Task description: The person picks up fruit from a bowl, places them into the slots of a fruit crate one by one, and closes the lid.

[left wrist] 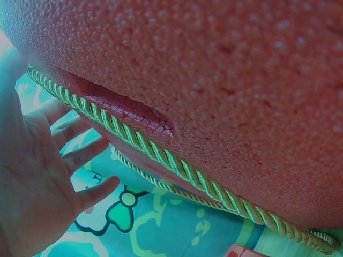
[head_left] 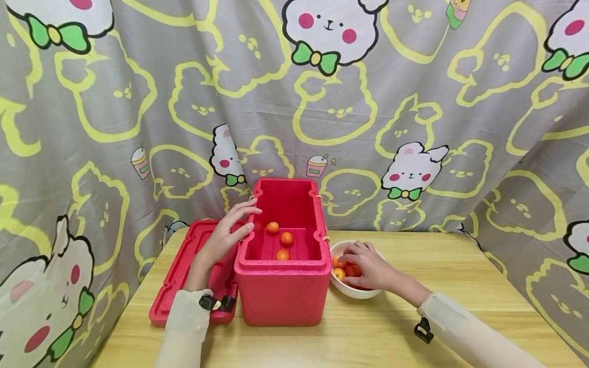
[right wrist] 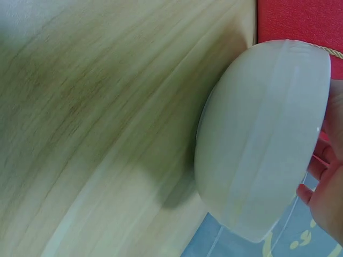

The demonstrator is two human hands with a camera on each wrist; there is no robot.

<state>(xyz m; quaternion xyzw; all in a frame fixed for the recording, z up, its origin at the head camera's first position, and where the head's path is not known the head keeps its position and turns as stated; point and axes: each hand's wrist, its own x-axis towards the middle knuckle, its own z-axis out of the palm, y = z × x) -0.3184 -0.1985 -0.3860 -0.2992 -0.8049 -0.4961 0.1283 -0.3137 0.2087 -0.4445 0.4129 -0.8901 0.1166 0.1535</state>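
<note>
A red foam box [head_left: 282, 296] stands uncovered, with several small round orange fruits [head_left: 287, 239] on its floor. My left hand [head_left: 230, 230] rests at the box's left rim, fingers spread and holding nothing; the left wrist view shows its palm beside a twisted rope [left wrist: 161, 152] on the box wall. To the right of the box is a white bowl [head_left: 354, 293] holding more orange fruits [head_left: 339, 274]. My right hand [head_left: 370, 266] reaches into it from above, thumb and fingers curled round one fruit. The bowl's wall hides those fingertips in the right wrist view.
The red lid [head_left: 172, 286] lies on the wooden table [head_left: 368, 332], left of the box and partly under my left forearm. A grey patterned curtain [head_left: 276, 112] hangs behind the table and along both sides. The bowl stands close to the box's right wall.
</note>
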